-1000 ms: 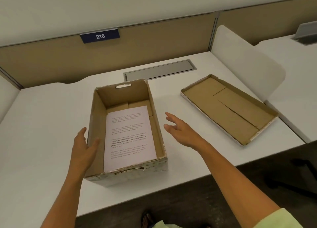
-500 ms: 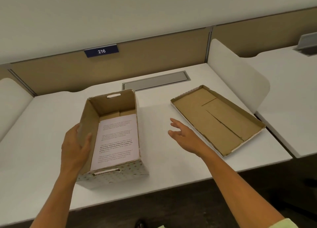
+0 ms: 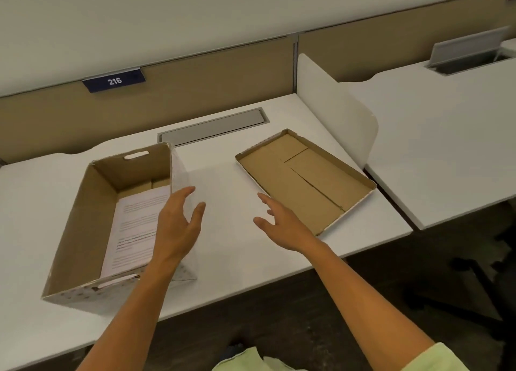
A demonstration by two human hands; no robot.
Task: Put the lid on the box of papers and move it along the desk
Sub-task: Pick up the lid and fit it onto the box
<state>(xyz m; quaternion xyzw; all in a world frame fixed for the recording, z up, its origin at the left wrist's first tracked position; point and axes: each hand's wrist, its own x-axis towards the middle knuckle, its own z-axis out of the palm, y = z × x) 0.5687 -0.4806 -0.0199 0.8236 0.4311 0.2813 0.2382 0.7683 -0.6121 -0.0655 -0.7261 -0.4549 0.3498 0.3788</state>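
Even, soft indoor light from overhead, moderately bright w/ a warm yellowish cast. White desk [image 3: 251,259] reads evenly lit, no hard glare. Faint shadow falls right of the box [image 3: 83,231]; floor under the desk edge goes dark, detail lost. Wide-angle bends the partition lines at the edges. Slight softness overall; text on the papers [image 3: 134,225] blurred, unreadable.

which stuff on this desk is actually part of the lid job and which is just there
Part of the job:
- open box, at the left of the desk
- papers lying inside it
- lid, upside down at the right
- left hand and right hand, both open and empty

Just there:
- grey cable hatch set in the desk
- number plate 216
- white divider
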